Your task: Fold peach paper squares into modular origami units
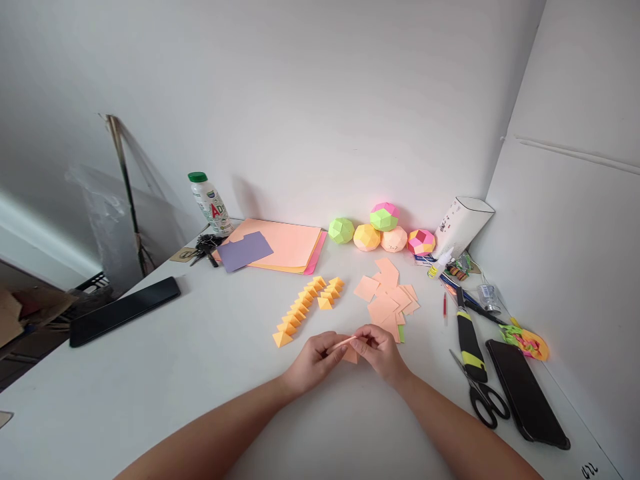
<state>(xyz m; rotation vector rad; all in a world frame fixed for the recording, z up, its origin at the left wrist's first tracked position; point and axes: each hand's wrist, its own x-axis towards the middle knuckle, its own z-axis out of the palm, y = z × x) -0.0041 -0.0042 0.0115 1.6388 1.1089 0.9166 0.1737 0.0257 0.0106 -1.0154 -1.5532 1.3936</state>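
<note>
My left hand [315, 363] and my right hand [381, 350] meet over the white table [200, 360], both pinching one small peach paper square [347, 347] that is folded between the fingertips. Just beyond them lies a loose pile of peach paper squares [387, 297]. To the left of the pile runs a curved row of folded orange paper units [305, 307]. Several coloured paper balls [383, 230] stand against the back wall.
Stacked peach, pink and purple sheets [275, 250] lie at the back, beside keys [205, 247] and a green-capped bottle [210, 203]. On the right: scissors [480, 393], a black-yellow knife [469, 340], a phone [525, 400], a glue tube [440, 263], a white box [463, 223]. Another black phone [125, 310] lies left.
</note>
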